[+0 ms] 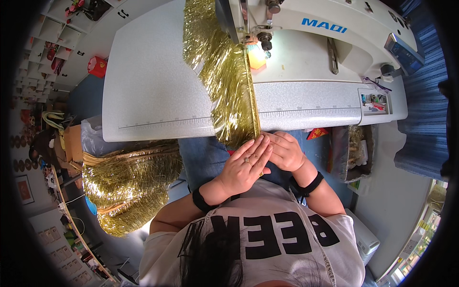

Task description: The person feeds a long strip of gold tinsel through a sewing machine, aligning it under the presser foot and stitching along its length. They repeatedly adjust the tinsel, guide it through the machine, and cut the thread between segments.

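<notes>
A strip of gold tinsel fringe (229,86) with a gold edge band runs from under the needle area of a MAQI sewing machine (308,25) down over the table's front edge. Both hands are at the band's near end, close together above the lap. My left hand (245,165), wearing a ring, lies with fingers extended over the end of the band. Beside it, my right hand (287,150) has its fingers bent at the same end, partly covered by the other hand. Which fingers pinch the band is hidden.
The sewing table (157,82) has a printed ruler along its front. Thread snips (333,57) lie on the machine bed, and a recessed tray (374,104) holds small items. More gold fringe (125,183) hangs at the left. A bin (360,154) stands below the table at the right.
</notes>
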Motion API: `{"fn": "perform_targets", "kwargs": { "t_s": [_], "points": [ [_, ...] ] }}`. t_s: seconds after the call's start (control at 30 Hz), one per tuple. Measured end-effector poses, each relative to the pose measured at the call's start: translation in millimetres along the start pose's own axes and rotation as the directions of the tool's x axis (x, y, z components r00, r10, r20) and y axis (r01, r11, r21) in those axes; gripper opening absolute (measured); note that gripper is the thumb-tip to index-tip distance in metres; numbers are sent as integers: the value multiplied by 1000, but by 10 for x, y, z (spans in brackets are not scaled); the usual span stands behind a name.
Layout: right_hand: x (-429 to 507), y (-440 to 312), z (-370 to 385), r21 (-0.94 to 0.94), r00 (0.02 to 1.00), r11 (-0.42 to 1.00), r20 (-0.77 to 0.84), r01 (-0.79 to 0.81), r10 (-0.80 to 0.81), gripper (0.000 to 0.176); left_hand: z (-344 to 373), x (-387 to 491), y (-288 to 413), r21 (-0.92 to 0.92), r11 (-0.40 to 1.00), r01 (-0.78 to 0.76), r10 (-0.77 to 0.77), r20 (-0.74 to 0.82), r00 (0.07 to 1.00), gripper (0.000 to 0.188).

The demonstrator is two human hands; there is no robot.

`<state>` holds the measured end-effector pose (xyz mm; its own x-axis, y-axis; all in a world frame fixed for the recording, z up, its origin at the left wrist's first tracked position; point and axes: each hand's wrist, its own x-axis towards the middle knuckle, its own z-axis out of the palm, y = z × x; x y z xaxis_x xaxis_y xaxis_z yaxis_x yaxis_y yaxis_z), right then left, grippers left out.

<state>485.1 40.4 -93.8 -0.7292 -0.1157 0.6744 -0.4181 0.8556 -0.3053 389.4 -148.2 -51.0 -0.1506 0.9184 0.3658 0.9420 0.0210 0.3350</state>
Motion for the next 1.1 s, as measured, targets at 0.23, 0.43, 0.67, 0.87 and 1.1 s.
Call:
{"fn": "perform_targets", "kwargs": {
  "t_s": [0.23,0.43,0.67,0.87,1.1],
  "points": [
    [31,-4,-16,7,1000,1000,-2,-9,9,27,2,-1,-3,11,1000,3,-3,11,1000,62],
    [53,-9,-27,5,1000,1000,2,-13,13,28,13,-11,-8,-15,1000,12,-11,12,1000,63],
    [48,-7,-12,1,1000,1000,0,-7,7,28,17,-17,-10,-26,1000,17,-17,4,1000,63],
    [49,-4,-8,0,1000,1000,1,-8,8,27,14,-17,-13,-20,1000,15,-15,5,1000,63],
    [56,-5,-11,2,1000,1000,1,-10,10,27,13,-15,-13,-18,1000,16,-16,8,1000,63]
  ]
}}
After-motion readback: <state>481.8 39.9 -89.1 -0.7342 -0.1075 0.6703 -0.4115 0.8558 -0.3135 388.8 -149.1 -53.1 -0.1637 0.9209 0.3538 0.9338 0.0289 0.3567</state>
